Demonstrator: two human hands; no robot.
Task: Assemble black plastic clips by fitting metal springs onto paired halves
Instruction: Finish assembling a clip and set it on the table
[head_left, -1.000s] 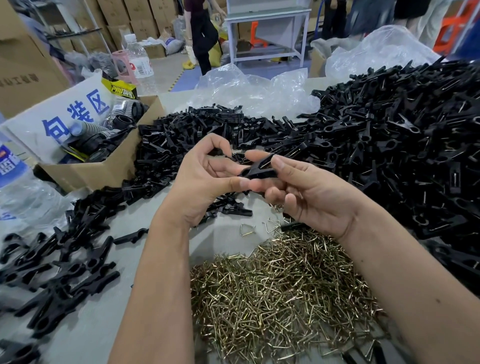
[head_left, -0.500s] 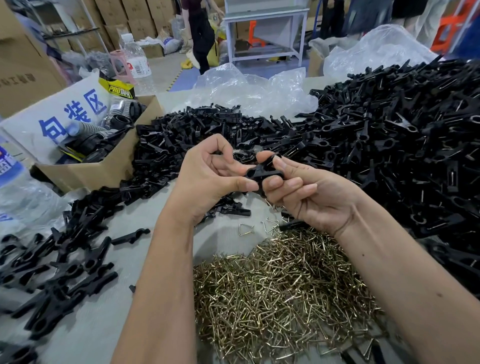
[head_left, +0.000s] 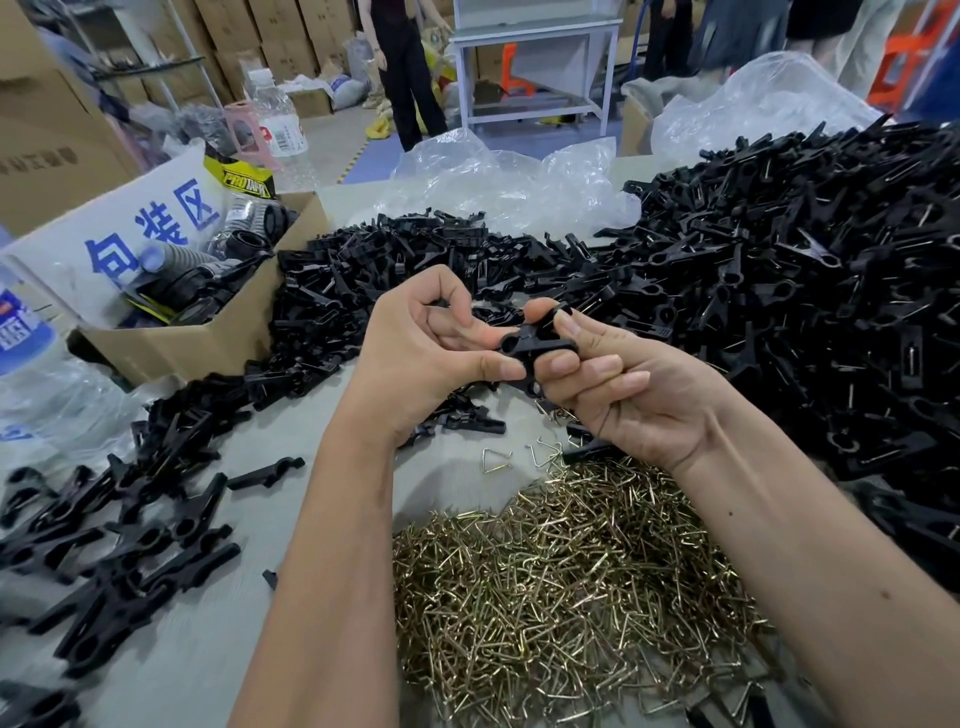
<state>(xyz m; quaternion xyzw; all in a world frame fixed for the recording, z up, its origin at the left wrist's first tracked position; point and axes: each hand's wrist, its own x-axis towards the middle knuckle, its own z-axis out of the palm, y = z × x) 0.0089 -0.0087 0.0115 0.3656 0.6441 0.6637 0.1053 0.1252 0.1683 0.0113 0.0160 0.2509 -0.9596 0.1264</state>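
Hands: left hand (head_left: 421, 353) and right hand (head_left: 618, 384) met above the worktop (head_left: 197, 649), each grip pinching one black clip (head_left: 535, 345) between thumb and curled fingers.
Front: a heap of brass springs (head_left: 566, 587) lay under the wrists.
Right and behind: a big pile of black clips (head_left: 779, 291).
Left: loose clip halves (head_left: 119, 525), a cardboard box (head_left: 208, 338), a water bottle (head_left: 278, 127).
Far side: crumpled clear plastic bags (head_left: 498, 182).

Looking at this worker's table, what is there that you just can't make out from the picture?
Head view only:
- Whether a metal spring sits in the black plastic clip: the fingers of the left hand and right hand cover it.
- The brown cardboard box: a white sign with blue characters hides much of its contents.
- The heap of brass-coloured wire springs: cut off by the bottom edge.
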